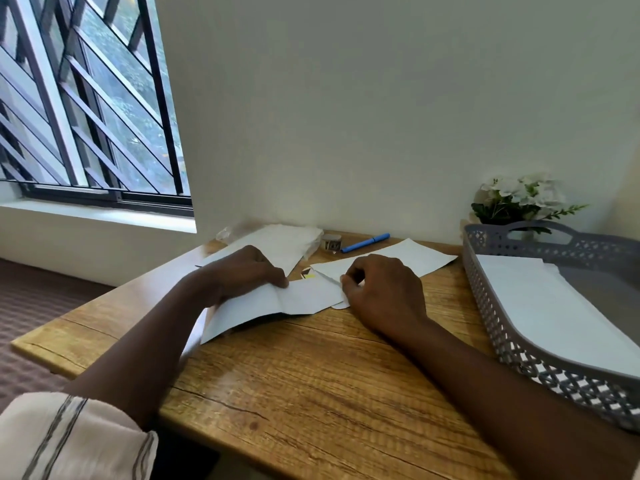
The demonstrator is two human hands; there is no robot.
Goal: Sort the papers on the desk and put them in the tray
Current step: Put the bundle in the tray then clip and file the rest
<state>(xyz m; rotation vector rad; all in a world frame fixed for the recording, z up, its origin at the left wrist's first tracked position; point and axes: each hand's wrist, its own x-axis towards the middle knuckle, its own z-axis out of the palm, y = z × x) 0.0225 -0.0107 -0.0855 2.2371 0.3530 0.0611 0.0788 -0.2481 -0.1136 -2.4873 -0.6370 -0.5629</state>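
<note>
I see my left hand (247, 271) pinching the top edge of a folded white paper (277, 308) on the wooden desk (311, 382). My right hand (381, 289) pinches its other end, fingers curled tight. More white papers (408, 259) lie behind, near a blue pen (365, 243). The gray tray (491, 306) sits on the right with white sheets (540, 306) inside.
</note>
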